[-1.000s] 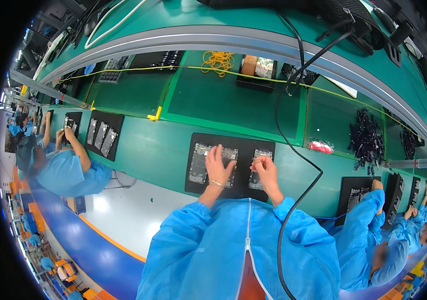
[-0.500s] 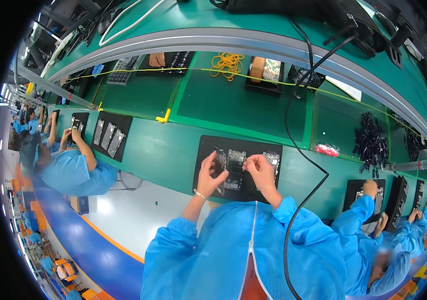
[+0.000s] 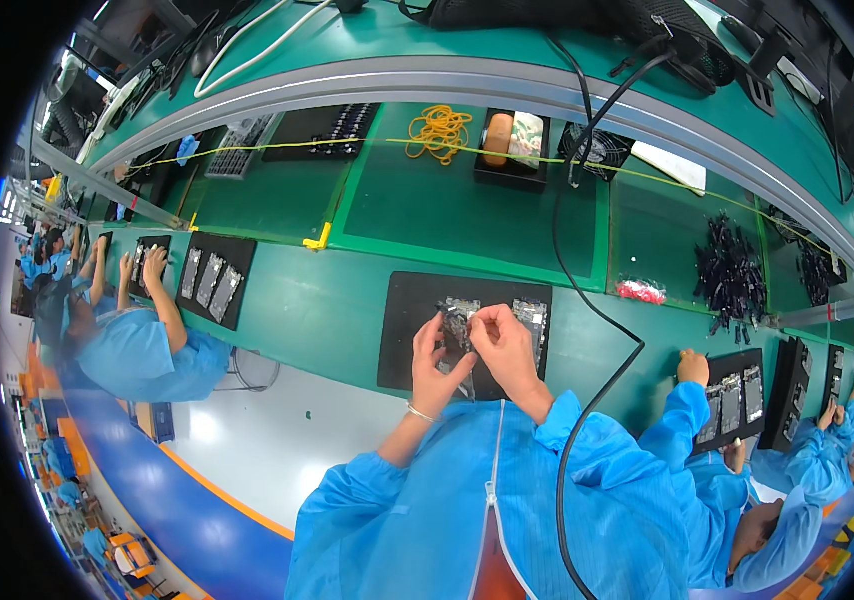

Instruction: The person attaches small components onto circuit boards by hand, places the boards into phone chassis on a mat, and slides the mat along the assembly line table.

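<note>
Over a black mat (image 3: pixel 402 330), my left hand (image 3: pixel 434 372) is curled round a dark, tilted circuit board (image 3: pixel 458 332), fingers on one side and thumb on the other. My right hand (image 3: pixel 509 352) meets it from the right, thumb and forefinger pinched at the board's edge; what sits in that pinch is hidden by the fingers. Behind the held board, the top of another circuit board (image 3: pixel 462 304) shows on the mat. A further circuit board (image 3: pixel 531 318) lies at the mat's right side, partly covered by my right hand.
A black cable (image 3: pixel 602 375) hangs down at my right. Beyond the mat are yellow cords (image 3: pixel 438 134), a black box (image 3: pixel 512 178), a red-and-white pile (image 3: pixel 640 291) and a dark bundle (image 3: pixel 730 265). Co-workers sit on both sides, beside board trays (image 3: pixel 217 285). A metal rail (image 3: pixel 427 74) crosses above.
My left hand has moved right with the board, and my right hand has come left to meet it. At right, the co-worker's tray and hands have shifted.
</note>
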Available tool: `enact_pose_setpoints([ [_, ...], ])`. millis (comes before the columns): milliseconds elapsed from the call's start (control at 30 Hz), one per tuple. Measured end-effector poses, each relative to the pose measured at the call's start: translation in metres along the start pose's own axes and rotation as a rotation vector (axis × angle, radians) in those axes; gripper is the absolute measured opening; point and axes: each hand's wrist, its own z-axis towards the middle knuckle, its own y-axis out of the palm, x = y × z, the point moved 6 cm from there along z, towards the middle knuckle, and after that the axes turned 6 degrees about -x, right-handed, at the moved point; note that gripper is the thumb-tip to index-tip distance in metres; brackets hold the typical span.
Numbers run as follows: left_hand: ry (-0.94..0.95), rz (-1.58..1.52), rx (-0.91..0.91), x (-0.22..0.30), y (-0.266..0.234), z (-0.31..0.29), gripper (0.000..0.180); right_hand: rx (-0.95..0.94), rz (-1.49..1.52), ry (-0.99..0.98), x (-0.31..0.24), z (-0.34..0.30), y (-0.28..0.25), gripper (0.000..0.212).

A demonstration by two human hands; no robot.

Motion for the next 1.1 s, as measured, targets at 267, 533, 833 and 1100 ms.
enact_pose_setpoints([
  [267,-0.007,0.122,0.045,0.010,0.000,0.000,0.075,-0.043,0.093,0.039,-0.001,-0.006,0.001,0.019],
  [533,0.019,0.212,0.029,0.016,0.008,0.001,0.074,-0.022,0.060,0.014,0.006,-0.002,-0.009,0.016],
  [833,-0.133,0.161,-0.092,-0.014,0.010,0.033,0.073,0.076,0.353,0.192,0.058,0.001,-0.057,0.008],
  [1100,-0.203,0.893,0.035,-0.112,-0.047,0.057,0.072,0.452,-1.038,-0.044,0.106,0.022,-0.254,0.009],
])
